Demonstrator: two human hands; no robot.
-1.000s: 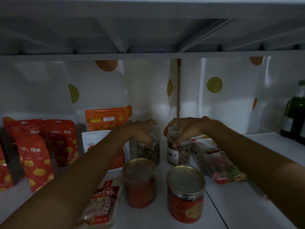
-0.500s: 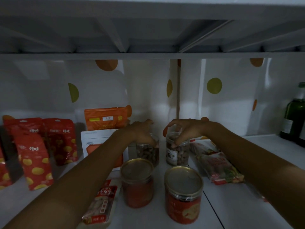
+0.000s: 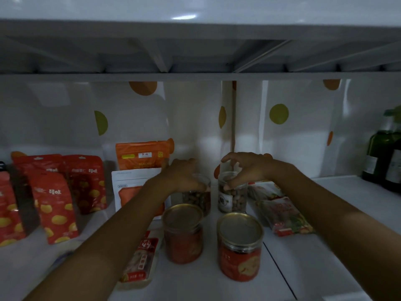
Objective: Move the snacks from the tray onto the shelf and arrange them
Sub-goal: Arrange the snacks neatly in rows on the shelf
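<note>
While we arrange the white shelf [image 3: 325,224], our left hand [image 3: 184,177] curls over the clear plastic jar of dark nuts [image 3: 198,199], and our right hand [image 3: 249,168] pinches the rim of the clear plastic jar of pale nuts [image 3: 235,199]. Both jars stand upright, side by side, directly beneath the hands. Next, probably: square them up, let go.

One word is caught on the shelf.
"ZIPPER" is read on the white pouch [image 3: 138,179]; other labels are too blurred.

Clear nut jar [image 3: 198,200] beside labelled nut jar [image 3: 235,200] (both upright), near back of white shelf [image 3: 325,257]
</note>
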